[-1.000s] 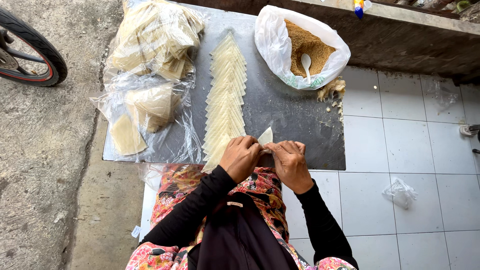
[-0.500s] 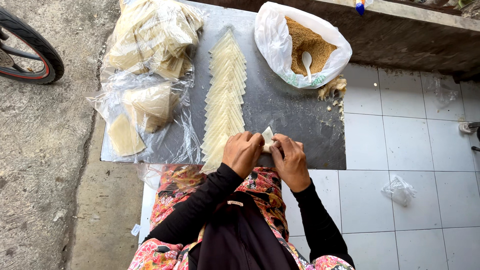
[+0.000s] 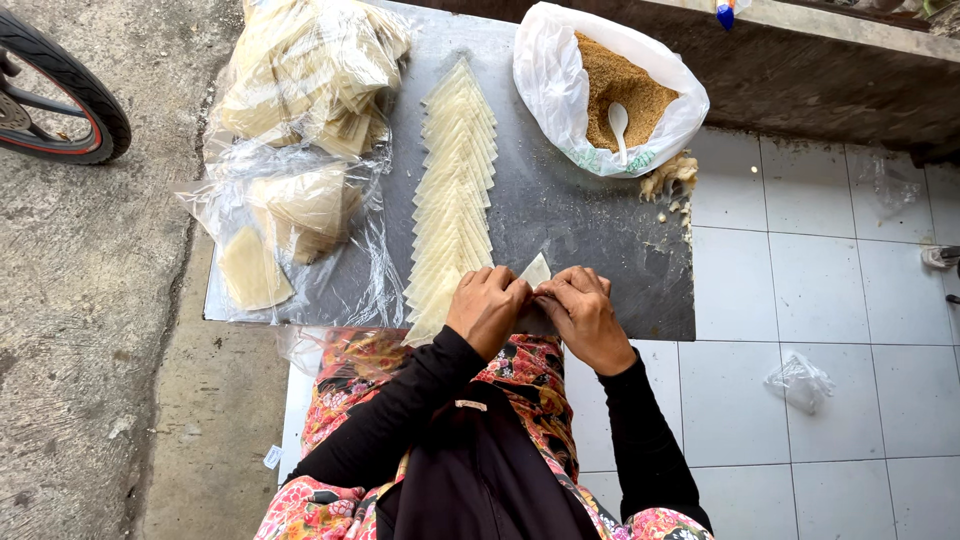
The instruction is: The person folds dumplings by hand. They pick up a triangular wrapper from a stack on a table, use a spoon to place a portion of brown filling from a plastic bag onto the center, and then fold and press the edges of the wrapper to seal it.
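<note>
At nine o'clock, bagged wrappers (image 3: 300,100) wait unused; a long overlapped row of wrappers (image 3: 455,190) lies ready. My left hand (image 3: 487,310) and right hand (image 3: 583,315) pinch one pastry piece (image 3: 537,270) together, half folded. Filling bag (image 3: 610,95) at one o'clock looks well stocked.

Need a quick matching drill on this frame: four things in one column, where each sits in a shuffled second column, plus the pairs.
1. white spoon
2. folded wrapper piece
3. wheel
4. row of wrappers

A. on the concrete, far left
B. between both hands
C. in the bag of brown filling
D. overlapped down the middle of the dark board

Pairs: 1-C, 2-B, 3-A, 4-D
</note>
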